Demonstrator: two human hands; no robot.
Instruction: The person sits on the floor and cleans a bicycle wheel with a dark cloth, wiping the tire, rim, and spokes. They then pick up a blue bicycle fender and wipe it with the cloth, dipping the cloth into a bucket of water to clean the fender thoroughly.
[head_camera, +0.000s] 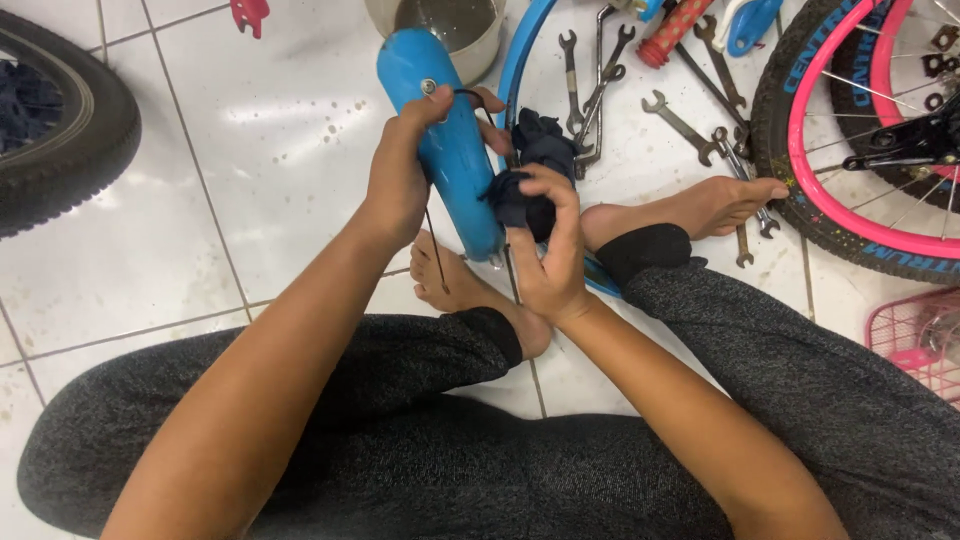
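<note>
A blue bicycle mudguard (447, 140) is held upright over my feet, with thin metal stays hanging from it. My left hand (405, 170) grips its left side, thumb near a small bolt at the top. Pressed against the mudguard's right side is a dark blue cloth (528, 180), bunched in my right hand (553, 245). I sit on a white tiled floor with both bare feet in front of me.
Several spanners (600, 85) lie on the tiles behind the mudguard. A bicycle wheel with a pink rim (835, 150) is at the right, a pink basket (915, 340) below it. A black tyre (70, 130) lies at the left, a metal bowl (450, 25) at the top.
</note>
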